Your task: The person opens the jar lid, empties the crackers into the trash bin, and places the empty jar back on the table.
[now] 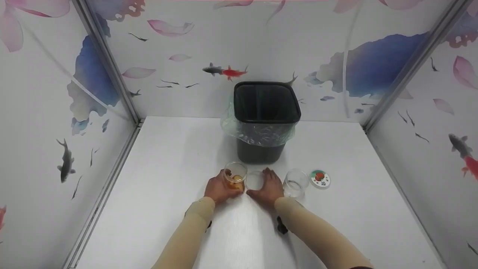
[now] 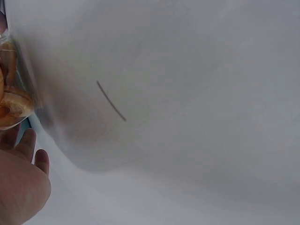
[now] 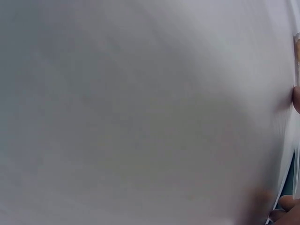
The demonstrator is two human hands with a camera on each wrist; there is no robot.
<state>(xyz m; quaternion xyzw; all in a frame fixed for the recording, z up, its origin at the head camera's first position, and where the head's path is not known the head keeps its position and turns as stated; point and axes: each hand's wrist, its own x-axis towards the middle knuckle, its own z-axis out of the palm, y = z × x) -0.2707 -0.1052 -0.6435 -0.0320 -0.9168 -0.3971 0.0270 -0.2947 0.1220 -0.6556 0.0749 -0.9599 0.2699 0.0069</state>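
Note:
In the head view my left hand (image 1: pixel 221 189) is curled round a clear jar (image 1: pixel 236 169) that holds orange-brown ring-shaped pieces (image 1: pixel 236 182). The left wrist view shows the rings (image 2: pixel 18 104) through the jar's wall, with fingers beside it. Right next to that jar, my right hand (image 1: pixel 269 188) grips a clear round container (image 1: pixel 255 181), thumb at its near side and fingers at its far right. Only its clear edge (image 3: pixel 296 176) shows in the right wrist view. Both hands are low over the white table, thumbs close together.
A black bin (image 1: pixel 261 149) with a pale plastic liner (image 1: pixel 257 134) stands behind the hands. Right of my right hand is another clear jar (image 1: pixel 296 182), and beside it lies a round white lid (image 1: pixel 320 179) with a red and green print. Patterned walls enclose the table (image 1: pixel 239 239).

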